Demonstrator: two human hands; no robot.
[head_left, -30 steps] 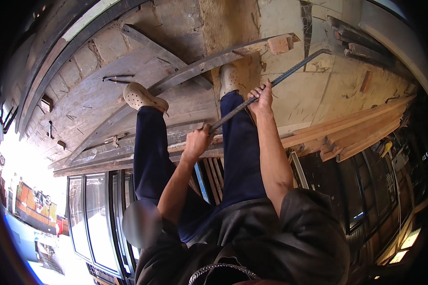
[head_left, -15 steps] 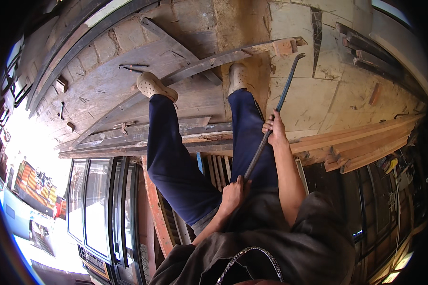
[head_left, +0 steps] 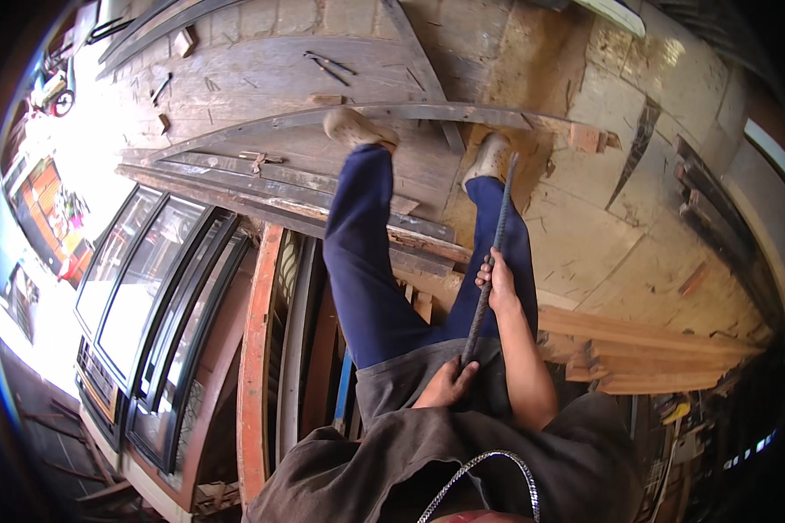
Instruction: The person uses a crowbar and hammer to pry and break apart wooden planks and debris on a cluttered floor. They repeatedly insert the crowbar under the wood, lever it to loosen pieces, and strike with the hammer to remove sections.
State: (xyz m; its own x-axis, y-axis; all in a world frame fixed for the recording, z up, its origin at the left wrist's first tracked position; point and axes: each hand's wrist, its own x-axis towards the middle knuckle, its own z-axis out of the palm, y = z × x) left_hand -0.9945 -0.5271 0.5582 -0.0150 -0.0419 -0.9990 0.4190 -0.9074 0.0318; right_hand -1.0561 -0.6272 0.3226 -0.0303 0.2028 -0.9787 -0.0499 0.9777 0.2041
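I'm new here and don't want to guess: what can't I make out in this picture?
Head view: the near end of the dark bar, hidden by the left hand.
Head view: the palm of the right hand, hidden by its grip.
Head view: the ends of the braided cord, cut off by the lower edge.

A long, dark-grey metal bar (head_left: 499, 222), ribbed and matt; loose navy cloth trousers (head_left: 364, 218), matt; straight orange-brown wooden planks (head_left: 663, 344), dull.

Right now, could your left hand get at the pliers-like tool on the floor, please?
Probably not: the left hand is closed around the near end of the metal bar, and the pliers-like tool lies out beyond the left shoe.
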